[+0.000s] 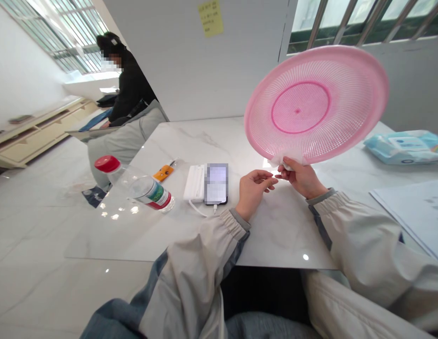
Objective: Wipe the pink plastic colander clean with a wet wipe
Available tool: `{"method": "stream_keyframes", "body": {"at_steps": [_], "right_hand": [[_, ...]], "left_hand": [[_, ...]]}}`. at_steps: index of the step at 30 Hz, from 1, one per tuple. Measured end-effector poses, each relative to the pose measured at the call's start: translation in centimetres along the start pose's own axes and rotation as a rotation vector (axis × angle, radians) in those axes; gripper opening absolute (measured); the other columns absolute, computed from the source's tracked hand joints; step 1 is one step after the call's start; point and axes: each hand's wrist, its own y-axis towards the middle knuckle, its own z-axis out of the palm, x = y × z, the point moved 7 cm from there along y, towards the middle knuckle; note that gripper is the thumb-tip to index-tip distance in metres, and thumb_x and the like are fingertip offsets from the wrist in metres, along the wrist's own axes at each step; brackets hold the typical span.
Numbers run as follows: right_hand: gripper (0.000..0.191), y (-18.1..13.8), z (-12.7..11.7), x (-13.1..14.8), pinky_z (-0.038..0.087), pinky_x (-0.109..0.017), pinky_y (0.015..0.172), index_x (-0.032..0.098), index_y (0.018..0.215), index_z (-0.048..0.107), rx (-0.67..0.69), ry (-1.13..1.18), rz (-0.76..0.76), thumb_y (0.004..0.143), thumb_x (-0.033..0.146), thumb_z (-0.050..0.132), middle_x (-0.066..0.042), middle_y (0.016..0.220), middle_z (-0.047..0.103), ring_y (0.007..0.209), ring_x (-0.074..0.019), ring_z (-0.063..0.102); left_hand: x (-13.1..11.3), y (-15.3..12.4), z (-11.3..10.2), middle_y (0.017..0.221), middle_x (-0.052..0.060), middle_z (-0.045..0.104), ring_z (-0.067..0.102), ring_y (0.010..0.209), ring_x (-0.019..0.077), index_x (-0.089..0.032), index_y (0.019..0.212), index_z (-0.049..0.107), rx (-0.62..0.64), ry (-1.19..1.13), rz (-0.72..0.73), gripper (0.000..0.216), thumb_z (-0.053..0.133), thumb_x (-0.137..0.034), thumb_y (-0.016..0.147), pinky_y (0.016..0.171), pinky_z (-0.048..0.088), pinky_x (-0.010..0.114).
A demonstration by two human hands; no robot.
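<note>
A round pink plastic mesh basket (pixel 300 107) is raised above the table, tilted with a broad face towards me. My right hand (pixel 303 178) grips its lower rim, the thumb pressing a crumpled white wipe (pixel 289 157) against it. Just left of that, my left hand (pixel 254 189) hovers over the table with loosely bent fingers, and I see nothing in it. Its fingertips come very close to those of my right hand, below the rim; whether they touch I cannot tell.
On the white marbled table (pixel 204 240) are a phone (pixel 216 183), a white power bank (pixel 194 182) with a cable, an orange item (pixel 163 173), a red-capped bottle (pixel 148 192), a blue wipes pack (pixel 404 147) and paper (pixel 416 212). A person (pixel 129 89) sits beyond the partition.
</note>
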Motion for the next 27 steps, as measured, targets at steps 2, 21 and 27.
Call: {"method": "stream_keyframes", "body": {"at_steps": [2, 21, 27], "right_hand": [[0.039, 0.0, -0.1, 0.1, 0.072, -0.038, 0.076, 0.021, 0.082, 0.078, -0.005, -0.001, -0.007, 0.074, 0.052, 0.100, -0.001, 0.075, 0.073, 0.058, -0.0119, 0.057], [0.045, -0.8, 1.1, 0.5, 0.070, -0.040, 0.080, 0.020, 0.080, 0.081, 0.108, -0.206, -0.025, 0.073, 0.062, 0.098, -0.003, 0.075, 0.071, 0.064, -0.0153, 0.059], [0.048, -0.6, 0.5, 0.5, 0.069, -0.037, 0.079, 0.019, 0.077, 0.081, 0.099, -0.260, -0.040, 0.074, 0.065, 0.097, -0.004, 0.073, 0.069, 0.067, -0.0166, 0.061]], "left_hand": [[0.1, 0.0, -0.1, 0.077, 0.004, 0.079, 0.072, 0.063, 0.0151, -0.017, 0.089, 0.076, -0.008, -0.004, -0.004, 0.035, 0.097, -0.039, 0.072, 0.061, 0.052, 0.027], [-2.0, 1.6, -3.7, 0.078, 0.000, 0.069, 0.063, 0.062, 0.0122, -0.020, 0.110, 0.066, -0.304, 0.048, 0.185, 0.056, 0.076, -0.073, 0.095, 0.056, 0.042, 0.026], [-1.5, 1.9, -3.8, 0.062, 0.002, 0.061, 0.057, 0.057, 0.0136, -0.021, 0.065, 0.059, -0.289, 0.126, 0.189, 0.068, 0.063, -0.080, 0.099, 0.059, 0.045, 0.031]]}}
